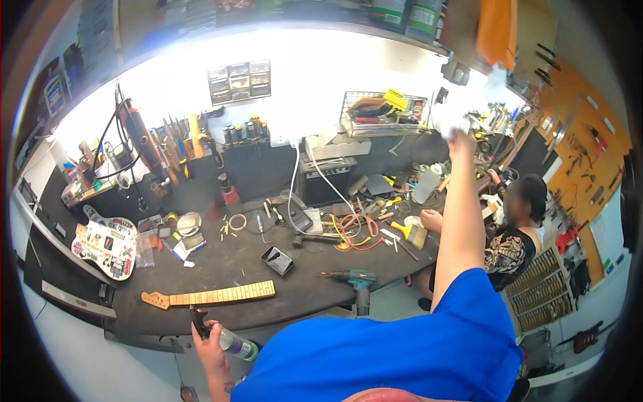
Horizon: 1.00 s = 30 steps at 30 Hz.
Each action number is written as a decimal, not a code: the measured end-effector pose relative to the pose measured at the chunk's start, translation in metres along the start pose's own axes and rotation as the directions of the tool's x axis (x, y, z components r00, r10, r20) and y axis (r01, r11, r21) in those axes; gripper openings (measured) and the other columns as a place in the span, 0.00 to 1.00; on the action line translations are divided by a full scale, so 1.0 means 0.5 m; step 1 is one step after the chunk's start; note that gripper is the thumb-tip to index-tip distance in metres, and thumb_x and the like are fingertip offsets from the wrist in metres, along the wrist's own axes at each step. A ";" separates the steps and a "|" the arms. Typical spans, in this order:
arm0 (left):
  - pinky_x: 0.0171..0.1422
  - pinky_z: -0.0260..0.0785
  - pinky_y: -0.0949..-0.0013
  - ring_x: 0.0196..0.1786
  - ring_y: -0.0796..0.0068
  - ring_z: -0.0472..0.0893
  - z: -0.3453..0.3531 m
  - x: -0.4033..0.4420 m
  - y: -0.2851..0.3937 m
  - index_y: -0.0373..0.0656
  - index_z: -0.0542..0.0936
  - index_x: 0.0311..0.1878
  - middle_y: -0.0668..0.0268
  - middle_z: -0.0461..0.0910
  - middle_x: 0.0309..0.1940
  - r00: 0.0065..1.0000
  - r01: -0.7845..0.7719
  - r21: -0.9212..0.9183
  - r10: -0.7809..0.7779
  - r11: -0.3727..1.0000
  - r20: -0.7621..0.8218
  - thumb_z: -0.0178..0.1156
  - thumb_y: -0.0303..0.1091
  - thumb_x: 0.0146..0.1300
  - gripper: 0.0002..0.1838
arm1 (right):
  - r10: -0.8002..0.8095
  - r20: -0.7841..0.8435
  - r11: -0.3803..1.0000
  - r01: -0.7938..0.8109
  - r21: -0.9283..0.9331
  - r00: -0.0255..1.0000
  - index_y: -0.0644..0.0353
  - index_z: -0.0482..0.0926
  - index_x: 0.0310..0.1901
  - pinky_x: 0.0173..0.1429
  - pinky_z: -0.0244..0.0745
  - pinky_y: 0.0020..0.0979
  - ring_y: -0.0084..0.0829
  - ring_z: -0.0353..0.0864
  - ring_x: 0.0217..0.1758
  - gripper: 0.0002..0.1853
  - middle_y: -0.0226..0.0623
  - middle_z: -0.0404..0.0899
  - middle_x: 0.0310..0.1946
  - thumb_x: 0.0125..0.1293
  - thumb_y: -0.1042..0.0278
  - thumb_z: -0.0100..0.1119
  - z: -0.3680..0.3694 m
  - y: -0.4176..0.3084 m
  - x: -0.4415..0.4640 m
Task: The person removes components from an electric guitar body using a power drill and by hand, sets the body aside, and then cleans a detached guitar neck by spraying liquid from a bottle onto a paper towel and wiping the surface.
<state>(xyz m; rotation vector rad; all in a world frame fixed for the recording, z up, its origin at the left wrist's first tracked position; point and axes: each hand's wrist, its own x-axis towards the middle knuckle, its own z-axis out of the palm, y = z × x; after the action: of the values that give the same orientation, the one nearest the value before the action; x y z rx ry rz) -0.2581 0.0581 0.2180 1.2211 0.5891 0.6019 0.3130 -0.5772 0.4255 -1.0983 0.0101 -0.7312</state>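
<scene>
My left hand (211, 340) is closed round a spray bottle (236, 345) with a black trigger head, held in front of the bench's near edge. My right arm reaches far up and forward. At its end my right hand (461, 144) grips a crumpled white paper towel (455, 124), blurred against the bright wall. Above it hangs an orange holder (497, 33) with white paper (495, 84) sticking out below. On the bench near my left hand lies a guitar neck (221, 294) with a maple-coloured fretboard, its headstock pointing left.
A cordless drill (358, 278) lies at the bench's near edge, beside a small black box (277, 261). A white guitar body (105, 244) with stickers leans at the left. Cables (355, 228) and a wide brush (412, 233) lie centre right. Another person (519, 234) sits at the right.
</scene>
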 end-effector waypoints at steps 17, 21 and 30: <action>0.56 0.74 0.69 0.47 0.76 0.80 0.001 0.073 0.013 0.42 0.70 0.77 0.67 0.81 0.47 0.999 -0.044 0.067 0.044 0.997 0.006 0.66 0.22 0.72 0.31 | -0.319 0.161 0.757 0.149 0.636 0.934 0.71 0.63 0.78 0.86 0.62 0.62 0.57 0.68 0.81 0.25 0.55 0.67 0.79 0.87 0.67 0.41 0.146 -0.387 0.069; 0.60 0.75 0.68 0.50 0.76 0.80 0.030 0.091 0.008 0.41 0.70 0.77 0.68 0.81 0.49 0.996 -0.076 -0.002 0.076 0.997 0.045 0.66 0.22 0.73 0.31 | -0.319 0.054 0.689 0.192 0.699 0.946 0.75 0.71 0.69 0.76 0.80 0.49 0.49 0.81 0.68 0.19 0.53 0.80 0.65 0.80 0.80 0.54 0.086 -0.283 0.155; 0.55 0.72 0.72 0.45 0.80 0.79 -0.117 0.181 0.016 0.44 0.78 0.65 0.72 0.81 0.44 0.848 -0.271 0.146 0.308 0.951 -0.431 0.67 0.22 0.65 0.24 | 0.362 -0.192 0.832 -0.409 -0.375 0.912 0.57 0.75 0.73 0.69 0.79 0.54 0.39 0.79 0.72 0.24 0.38 0.79 0.70 0.78 0.62 0.59 -0.232 0.359 -0.212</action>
<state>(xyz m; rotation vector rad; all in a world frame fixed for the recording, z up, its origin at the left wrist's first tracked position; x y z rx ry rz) -0.2361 0.1631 0.2035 1.2624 0.8284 1.1487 0.2858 -0.5681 0.1888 -1.3983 0.4929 -0.4264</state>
